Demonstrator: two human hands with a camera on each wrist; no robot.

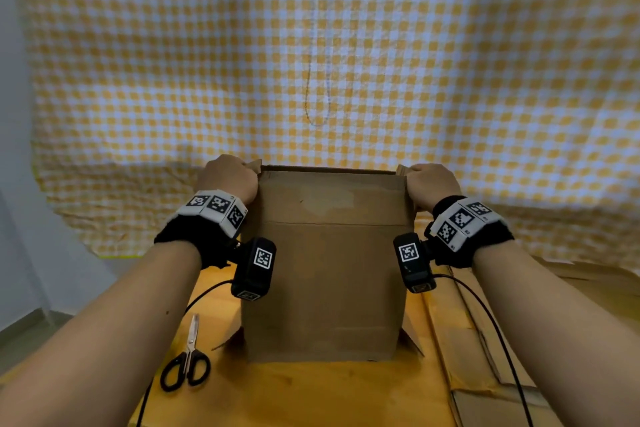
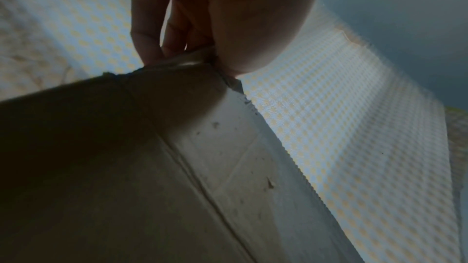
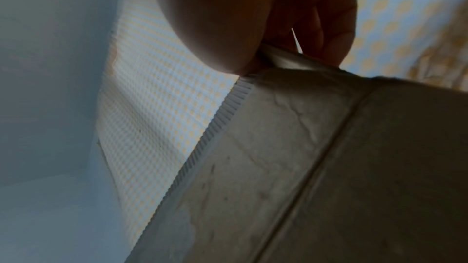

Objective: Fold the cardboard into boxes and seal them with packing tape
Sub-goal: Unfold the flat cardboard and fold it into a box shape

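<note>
A brown cardboard box stands upright on the wooden table, its lower side flaps splayed out at the base. My left hand grips its top left corner, fingers curled over the flap edge. My right hand grips the top right corner the same way. In the left wrist view my fingers pinch the cardboard at its torn top edge. In the right wrist view the right hand pinches the corrugated edge of the cardboard. No packing tape shows in any view.
Black-handled scissors lie on the table left of the box. Flat cardboard sheets lie to the right. A yellow-and-white checked cloth hangs behind. Camera cables trail from both wrists across the table.
</note>
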